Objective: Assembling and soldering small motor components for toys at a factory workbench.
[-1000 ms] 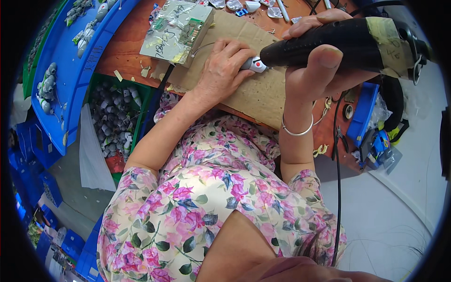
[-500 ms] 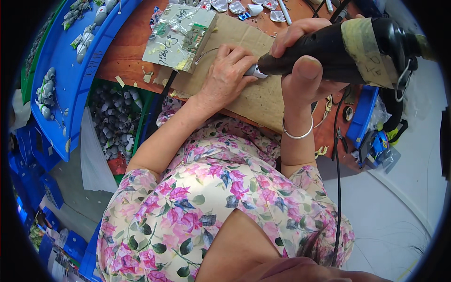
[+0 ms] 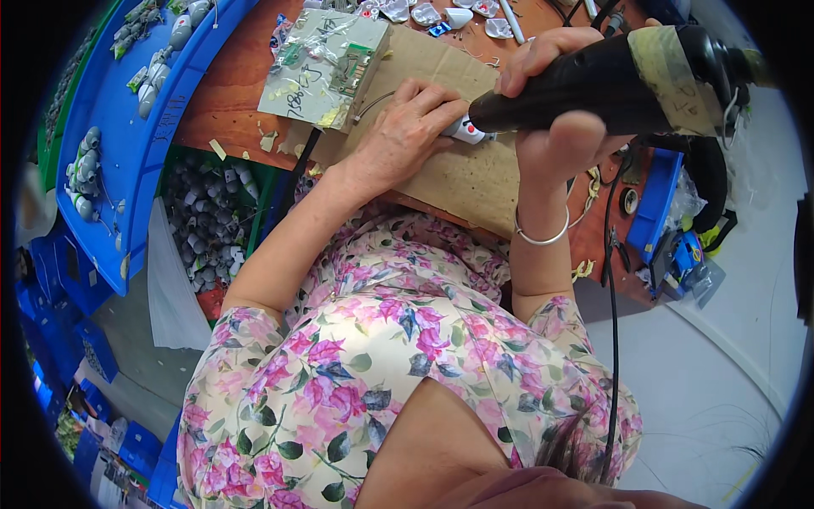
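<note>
Over a brown cardboard sheet (image 3: 441, 68), my left hand (image 3: 405, 127) pinches a small grey-and-white plastic device (image 3: 469, 131) with a red spot on its end. A thin grey cord trails from that hand toward the left. My right hand (image 3: 564, 140), with a silver bangle at the wrist, is wrapped round a black electric screwdriver (image 3: 585, 85) bound with yellowed tape. The screwdriver slants, its narrow nose next to the device's near end. Whether its bit touches the device is hidden.
A grey box with a small circuit board (image 3: 297, 72) stands left of the cardboard. Blue trays (image 3: 161, 110) and a bin of grey parts (image 3: 203, 212) lie further left. White plastic shells (image 3: 426, 13) lie at the back. A black cable (image 3: 612, 339) hangs at right, near pliers (image 3: 621, 253).
The device has shifted slightly right, showing more of its white end and red spot. My right hand's grip has moved a little, and the screwdriver is slightly lower at its rear.
</note>
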A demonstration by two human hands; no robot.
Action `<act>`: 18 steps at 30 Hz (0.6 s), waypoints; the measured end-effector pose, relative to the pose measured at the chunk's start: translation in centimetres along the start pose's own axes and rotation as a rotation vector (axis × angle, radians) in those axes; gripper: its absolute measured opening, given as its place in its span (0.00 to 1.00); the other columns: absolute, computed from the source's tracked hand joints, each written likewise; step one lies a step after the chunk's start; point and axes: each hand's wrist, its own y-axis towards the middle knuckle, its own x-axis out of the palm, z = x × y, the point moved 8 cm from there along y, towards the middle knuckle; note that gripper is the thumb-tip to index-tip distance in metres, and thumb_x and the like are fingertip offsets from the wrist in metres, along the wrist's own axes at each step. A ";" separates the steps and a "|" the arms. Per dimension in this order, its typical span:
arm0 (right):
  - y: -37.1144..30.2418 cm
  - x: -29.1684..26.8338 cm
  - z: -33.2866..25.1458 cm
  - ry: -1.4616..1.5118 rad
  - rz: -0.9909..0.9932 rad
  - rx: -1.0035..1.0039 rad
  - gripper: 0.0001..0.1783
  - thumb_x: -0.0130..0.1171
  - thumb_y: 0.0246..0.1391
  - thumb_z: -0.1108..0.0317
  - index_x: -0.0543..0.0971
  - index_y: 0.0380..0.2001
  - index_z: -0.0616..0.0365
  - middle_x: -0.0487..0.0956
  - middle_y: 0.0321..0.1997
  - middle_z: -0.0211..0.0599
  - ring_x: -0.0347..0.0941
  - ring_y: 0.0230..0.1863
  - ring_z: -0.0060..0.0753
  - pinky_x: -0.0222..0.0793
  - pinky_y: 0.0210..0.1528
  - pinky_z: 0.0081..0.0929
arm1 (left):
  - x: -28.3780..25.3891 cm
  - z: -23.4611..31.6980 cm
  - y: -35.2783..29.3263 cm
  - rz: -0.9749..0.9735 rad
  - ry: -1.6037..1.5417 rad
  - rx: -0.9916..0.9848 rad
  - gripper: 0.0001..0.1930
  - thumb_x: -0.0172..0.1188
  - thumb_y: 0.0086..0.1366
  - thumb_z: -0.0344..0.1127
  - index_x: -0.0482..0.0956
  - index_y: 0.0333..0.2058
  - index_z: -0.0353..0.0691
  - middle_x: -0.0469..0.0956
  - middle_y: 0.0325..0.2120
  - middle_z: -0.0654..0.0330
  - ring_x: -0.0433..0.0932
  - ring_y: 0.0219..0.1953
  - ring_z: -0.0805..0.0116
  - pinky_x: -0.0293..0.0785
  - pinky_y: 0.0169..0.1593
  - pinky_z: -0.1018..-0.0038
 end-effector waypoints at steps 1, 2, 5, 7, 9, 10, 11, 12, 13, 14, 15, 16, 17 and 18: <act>0.0 0.3 -0.2 0.046 -0.036 -0.057 0.47 0.56 0.51 0.24 0.67 0.40 0.66 0.71 0.30 0.37 0.70 0.24 0.30 0.70 0.29 0.29 | 0.1 0.0 0.0 0.005 -0.003 0.012 0.29 0.72 0.47 0.28 0.76 0.51 0.44 0.74 0.46 0.63 0.71 0.50 0.54 0.74 0.53 0.63; 0.1 0.6 -0.6 0.093 -0.073 -0.115 0.49 0.56 0.48 0.21 0.67 0.40 0.66 0.70 0.30 0.36 0.70 0.24 0.30 0.70 0.29 0.29 | 0.1 0.0 0.1 0.011 -0.006 0.024 0.29 0.72 0.47 0.28 0.77 0.51 0.44 0.74 0.46 0.63 0.71 0.50 0.54 0.74 0.53 0.64; -0.4 0.5 -1.4 -0.129 0.114 0.117 0.52 0.57 0.43 0.17 0.67 0.39 0.65 0.69 0.29 0.34 0.70 0.23 0.29 0.70 0.28 0.28 | -0.3 0.4 0.3 0.005 -0.014 0.026 0.28 0.72 0.46 0.26 0.78 0.50 0.44 0.75 0.46 0.64 0.71 0.49 0.55 0.75 0.52 0.64; -0.5 0.7 -1.4 -0.119 0.055 0.103 0.52 0.57 0.42 0.17 0.67 0.38 0.64 0.68 0.29 0.34 0.70 0.23 0.29 0.70 0.28 0.28 | -0.2 0.4 0.0 0.011 -0.017 0.022 0.27 0.72 0.46 0.26 0.78 0.49 0.44 0.75 0.45 0.64 0.71 0.49 0.55 0.75 0.52 0.64; -0.8 1.0 -1.9 -0.122 0.116 0.155 0.51 0.56 0.43 0.17 0.67 0.38 0.63 0.68 0.28 0.34 0.69 0.23 0.29 0.70 0.27 0.28 | -0.2 0.4 -0.1 0.022 -0.017 0.025 0.26 0.72 0.46 0.26 0.79 0.48 0.44 0.75 0.45 0.64 0.71 0.49 0.56 0.75 0.52 0.65; -0.6 0.8 -1.6 -0.092 0.101 0.162 0.51 0.56 0.43 0.17 0.67 0.38 0.63 0.68 0.29 0.34 0.69 0.23 0.29 0.70 0.26 0.27 | -0.2 0.4 -0.2 0.012 -0.024 0.005 0.26 0.72 0.46 0.26 0.79 0.47 0.44 0.76 0.45 0.64 0.71 0.48 0.56 0.75 0.52 0.65; -0.5 0.8 -1.5 -0.082 0.096 0.155 0.51 0.56 0.43 0.17 0.67 0.38 0.63 0.68 0.29 0.34 0.69 0.23 0.29 0.70 0.26 0.27 | -0.1 0.2 -0.3 0.001 -0.031 -0.016 0.26 0.72 0.46 0.27 0.79 0.47 0.44 0.76 0.44 0.63 0.71 0.48 0.56 0.75 0.52 0.65; -0.3 0.7 -1.6 -0.098 0.143 0.132 0.51 0.56 0.43 0.17 0.68 0.38 0.63 0.69 0.29 0.35 0.69 0.22 0.29 0.70 0.26 0.26 | -0.1 0.1 -0.6 0.005 -0.019 -0.018 0.26 0.72 0.46 0.27 0.79 0.47 0.44 0.76 0.44 0.63 0.71 0.48 0.56 0.75 0.52 0.65; 0.2 0.2 -1.6 -0.121 0.198 0.100 0.50 0.55 0.44 0.17 0.68 0.38 0.63 0.69 0.29 0.35 0.70 0.22 0.28 0.70 0.25 0.26 | 0.1 -0.3 -0.5 0.017 -0.038 -0.019 0.25 0.72 0.47 0.29 0.79 0.47 0.44 0.76 0.43 0.62 0.72 0.47 0.55 0.74 0.52 0.64; 1.3 -0.1 -1.0 -0.076 0.079 0.053 0.47 0.51 0.49 0.19 0.68 0.37 0.62 0.70 0.27 0.36 0.70 0.22 0.28 0.69 0.24 0.25 | 0.0 -0.6 -0.5 0.025 -0.059 -0.022 0.24 0.73 0.49 0.31 0.79 0.47 0.43 0.77 0.43 0.61 0.72 0.47 0.54 0.74 0.51 0.63; 1.9 -3.6 -0.1 -0.195 0.261 -0.021 0.46 0.46 0.52 0.20 0.69 0.36 0.62 0.70 0.25 0.36 0.71 0.22 0.28 0.70 0.24 0.26 | -0.2 -0.6 -0.3 0.017 -0.053 -0.016 0.24 0.73 0.49 0.31 0.79 0.47 0.43 0.77 0.43 0.61 0.72 0.47 0.54 0.74 0.51 0.63; 5.2 -1.6 -1.1 -0.003 -0.011 0.008 0.43 0.42 0.57 0.24 0.69 0.35 0.61 0.72 0.26 0.37 0.71 0.22 0.30 0.71 0.25 0.27 | -0.6 -1.1 -0.6 0.030 -0.018 -0.051 0.23 0.73 0.50 0.34 0.79 0.47 0.42 0.77 0.42 0.59 0.72 0.46 0.54 0.74 0.50 0.62; 6.7 -2.4 -2.3 -0.083 0.109 0.078 0.34 0.43 0.66 0.36 0.71 0.33 0.62 0.75 0.29 0.37 0.72 0.24 0.29 0.70 0.28 0.25 | -0.9 -0.9 -0.1 0.027 0.003 -0.053 0.23 0.73 0.51 0.37 0.80 0.46 0.41 0.77 0.41 0.58 0.72 0.46 0.53 0.73 0.48 0.61; 8.1 -0.9 -4.5 -0.267 0.169 0.117 0.26 0.49 0.69 0.44 0.69 0.46 0.60 0.71 0.27 0.34 0.69 0.22 0.17 0.66 0.20 0.15 | -1.8 -0.7 -0.1 0.063 -0.033 -0.071 0.23 0.73 0.53 0.43 0.81 0.45 0.40 0.78 0.38 0.56 0.73 0.44 0.52 0.72 0.46 0.60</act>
